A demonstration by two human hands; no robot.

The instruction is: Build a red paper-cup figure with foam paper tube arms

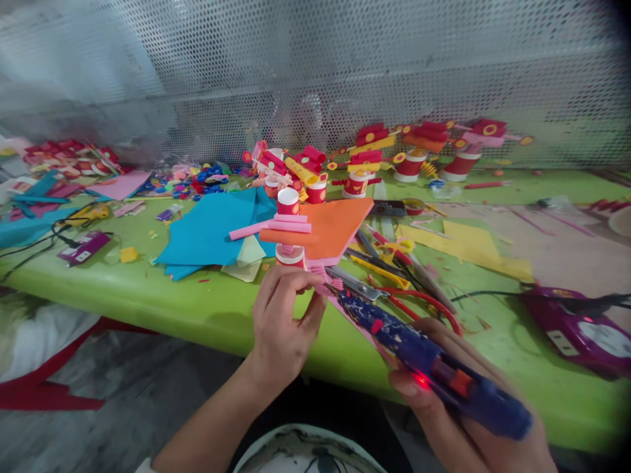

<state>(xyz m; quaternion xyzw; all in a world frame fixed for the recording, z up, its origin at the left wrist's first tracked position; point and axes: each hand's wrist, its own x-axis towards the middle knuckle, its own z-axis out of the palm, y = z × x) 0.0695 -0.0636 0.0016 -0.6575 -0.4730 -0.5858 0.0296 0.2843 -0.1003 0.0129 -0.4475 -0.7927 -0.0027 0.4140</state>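
Observation:
My right hand (458, 387) is wrapped round a dark blue hot glue gun (414, 348) with a red light glowing on its side. The gun's nozzle points up and left, close to my left fingertips. Between thumb and forefinger, my left hand (286, 328) pinches a small pink fringed paper piece (334, 284) at the nozzle. Whether the nozzle touches it I cannot tell. Just beyond stand red and white paper cups (288, 202), with rolled pink paper tubes (290, 225) and an orange tube (280, 236) lying across one. Red-handled scissors (359, 284) lie beside the nozzle.
Blue paper sheets (211, 226) and an orange sheet (340, 223) lie on the green table (207, 295). Finished cup models (414, 157) line the back along a perforated metal screen (315, 79). Purple power strips (576, 328) with black cords sit at both sides.

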